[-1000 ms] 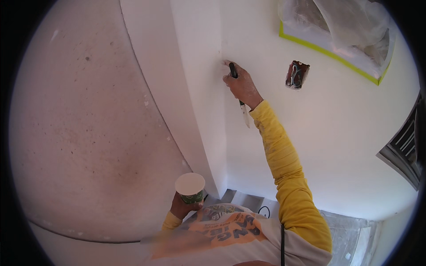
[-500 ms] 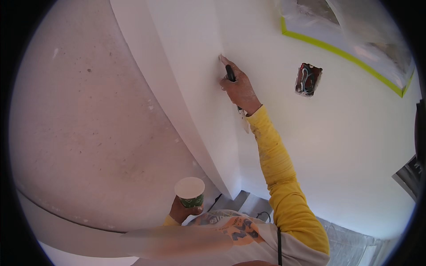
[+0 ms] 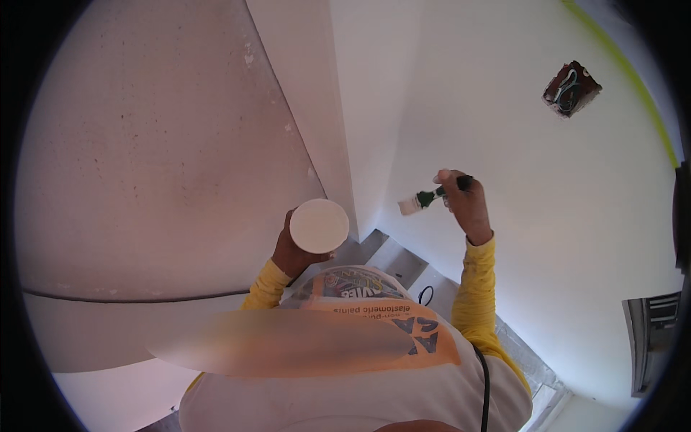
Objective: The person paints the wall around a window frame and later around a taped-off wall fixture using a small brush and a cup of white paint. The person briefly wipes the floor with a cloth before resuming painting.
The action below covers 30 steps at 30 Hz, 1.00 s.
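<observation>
In my left hand [image 3: 288,248] is a paper cup [image 3: 319,226], held upright around its side, with pale paint or filler showing inside the rim. My right hand [image 3: 464,201] grips a paintbrush [image 3: 434,195] by its dark green handle. The brush's whitish bristles [image 3: 409,206] point left toward the cup, with a gap between the two. Both forearms wear yellow sleeves. Some of the left hand's fingers are hidden behind the cup.
A smooth white wall [image 3: 518,165] stands on the right, holding an open electrical box [image 3: 571,89] with loose wires. Greenish-yellow tape [image 3: 633,68] edges a covered area. On the left is a rough pinkish wall [image 3: 165,158]; a white corner strip [image 3: 317,93] runs between.
My right hand has left the corner and come down and right, its brush now pointing left. My left hand has raised the cup. The view has shifted too.
</observation>
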Each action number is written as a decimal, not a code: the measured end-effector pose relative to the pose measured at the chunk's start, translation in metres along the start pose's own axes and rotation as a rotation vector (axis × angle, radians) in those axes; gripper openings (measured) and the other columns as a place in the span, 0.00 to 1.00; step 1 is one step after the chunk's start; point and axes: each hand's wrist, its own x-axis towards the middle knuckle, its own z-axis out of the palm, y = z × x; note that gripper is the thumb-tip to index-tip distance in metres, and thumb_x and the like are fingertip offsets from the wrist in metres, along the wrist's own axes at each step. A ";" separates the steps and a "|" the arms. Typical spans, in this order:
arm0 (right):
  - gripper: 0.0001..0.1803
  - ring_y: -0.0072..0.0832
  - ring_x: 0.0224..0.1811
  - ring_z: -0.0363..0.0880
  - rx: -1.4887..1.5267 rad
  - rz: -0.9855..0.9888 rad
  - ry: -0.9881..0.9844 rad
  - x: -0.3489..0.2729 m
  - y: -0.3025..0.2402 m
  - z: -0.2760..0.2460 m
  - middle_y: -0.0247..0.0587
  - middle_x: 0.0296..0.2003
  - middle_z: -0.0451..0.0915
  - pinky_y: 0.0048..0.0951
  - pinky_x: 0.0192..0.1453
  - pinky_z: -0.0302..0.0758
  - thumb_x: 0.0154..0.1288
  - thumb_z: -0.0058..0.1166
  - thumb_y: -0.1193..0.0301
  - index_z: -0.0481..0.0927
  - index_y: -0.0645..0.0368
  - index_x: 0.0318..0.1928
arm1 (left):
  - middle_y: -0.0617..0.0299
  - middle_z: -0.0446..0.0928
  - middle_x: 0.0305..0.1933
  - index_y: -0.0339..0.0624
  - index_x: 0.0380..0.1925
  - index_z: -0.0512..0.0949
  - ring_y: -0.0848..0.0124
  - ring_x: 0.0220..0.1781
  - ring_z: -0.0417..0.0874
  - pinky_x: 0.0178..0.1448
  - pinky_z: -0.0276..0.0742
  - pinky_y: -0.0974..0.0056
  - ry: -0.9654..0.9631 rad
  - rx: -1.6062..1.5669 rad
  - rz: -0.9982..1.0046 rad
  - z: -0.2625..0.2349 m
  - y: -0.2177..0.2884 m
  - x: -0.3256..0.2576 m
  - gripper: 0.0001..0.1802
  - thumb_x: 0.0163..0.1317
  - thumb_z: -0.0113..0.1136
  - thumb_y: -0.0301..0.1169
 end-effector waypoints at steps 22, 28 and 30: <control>0.13 0.39 0.29 0.87 -0.508 -0.544 -0.347 -0.074 -0.084 0.042 0.47 0.29 0.87 0.34 0.38 0.82 0.65 0.66 0.62 0.88 0.58 0.42 | 0.50 0.71 0.62 0.43 0.65 0.65 0.55 0.65 0.73 0.68 0.73 0.52 -0.252 0.077 0.386 0.063 -0.009 0.062 0.52 0.41 0.84 0.45; 0.10 0.17 0.25 0.75 0.157 -0.219 -0.261 -0.065 -0.077 0.025 0.33 0.26 0.82 0.21 0.31 0.74 0.67 0.65 0.68 0.87 0.64 0.38 | 0.50 0.73 0.61 0.39 0.65 0.56 0.58 0.64 0.78 0.68 0.76 0.56 -0.274 -0.037 0.234 0.055 0.010 0.072 0.61 0.35 0.89 0.39; 0.10 0.16 0.23 0.74 0.306 -0.160 -0.269 -0.065 -0.068 0.018 0.32 0.26 0.81 0.19 0.28 0.71 0.67 0.65 0.68 0.87 0.64 0.37 | 0.49 0.73 0.61 0.40 0.65 0.57 0.55 0.64 0.77 0.68 0.76 0.55 -0.276 -0.028 0.255 0.052 0.017 0.077 0.60 0.37 0.88 0.42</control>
